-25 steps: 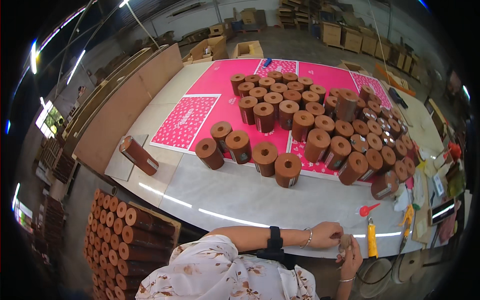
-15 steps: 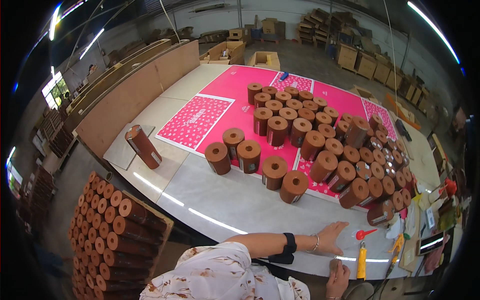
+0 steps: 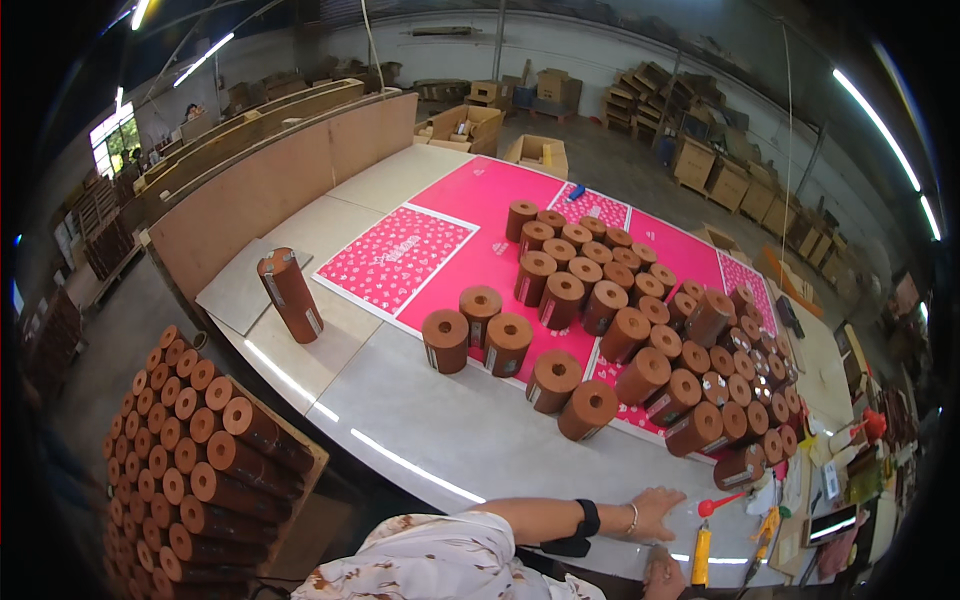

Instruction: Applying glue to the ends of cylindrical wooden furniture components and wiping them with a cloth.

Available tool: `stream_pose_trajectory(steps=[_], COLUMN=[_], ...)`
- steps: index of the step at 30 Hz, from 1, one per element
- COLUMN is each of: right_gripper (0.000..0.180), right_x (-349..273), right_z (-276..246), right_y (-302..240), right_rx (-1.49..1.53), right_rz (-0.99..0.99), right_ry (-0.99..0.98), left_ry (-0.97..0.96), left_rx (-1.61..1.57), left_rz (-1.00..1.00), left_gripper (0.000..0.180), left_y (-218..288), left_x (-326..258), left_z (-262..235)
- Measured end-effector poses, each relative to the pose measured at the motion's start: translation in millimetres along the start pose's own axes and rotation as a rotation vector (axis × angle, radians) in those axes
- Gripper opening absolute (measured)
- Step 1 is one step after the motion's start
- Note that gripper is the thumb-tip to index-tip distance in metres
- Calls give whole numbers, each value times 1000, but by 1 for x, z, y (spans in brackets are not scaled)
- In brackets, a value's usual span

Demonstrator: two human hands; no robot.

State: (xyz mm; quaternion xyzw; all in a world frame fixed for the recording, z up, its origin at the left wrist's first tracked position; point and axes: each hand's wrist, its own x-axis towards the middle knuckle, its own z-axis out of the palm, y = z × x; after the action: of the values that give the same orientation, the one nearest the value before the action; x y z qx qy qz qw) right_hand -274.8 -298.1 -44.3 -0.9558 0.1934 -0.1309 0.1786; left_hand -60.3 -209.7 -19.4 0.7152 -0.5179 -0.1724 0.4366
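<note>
My left hand (image 3: pixel 655 513), at the end of an arm with a black band and a bracelet, lies palm down on the grey tabletop (image 3: pixel 420 425); its fingers are stretched out and hold nothing. Close below it, at the table's near edge, my right hand (image 3: pixel 663 578) is curled closed; what it holds, if anything, I cannot make out. Right of my left hand lie a small red scoop (image 3: pixel 708 507) and a yellow-handled tool (image 3: pixel 701 556). Beyond stand many reddish-brown cylinders (image 3: pixel 588 408) with a round hole in the top, several bearing pale labels.
Pink printed sheets (image 3: pixel 450 262) cover the table's middle. One brown cylinder (image 3: pixel 290 295) leans alone at the left, by a grey tile (image 3: pixel 238 290). Stacked cylinders (image 3: pixel 200 425) fill the lower left. A phone (image 3: pixel 833 525) and tools crowd the right edge. Cardboard boxes (image 3: pixel 540 155) stand behind.
The view has tilted and shifted, so the table and its cylinders sit lower in the picture. Both my hands keep about the same places on the table.
</note>
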Motion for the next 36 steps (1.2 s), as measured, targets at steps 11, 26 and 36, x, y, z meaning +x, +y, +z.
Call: stream_pose_trajectory(steps=[11,26,36], right_gripper=[26,27,23], right_x=[43,56,56], right_z=[-37,-19,-15], right_y=[-85,-113,-111], right_rx=[1766,2270,2311], right_rz=[737,702,681], right_ry=[185,107,83], left_ry=[127,147,98], left_rx=[525,932,1009], left_rz=[342,403,445], left_gripper=[83,69,71], left_y=[-8,57,68], left_x=[-49,-54,-48], left_z=[-128,-201,-207])
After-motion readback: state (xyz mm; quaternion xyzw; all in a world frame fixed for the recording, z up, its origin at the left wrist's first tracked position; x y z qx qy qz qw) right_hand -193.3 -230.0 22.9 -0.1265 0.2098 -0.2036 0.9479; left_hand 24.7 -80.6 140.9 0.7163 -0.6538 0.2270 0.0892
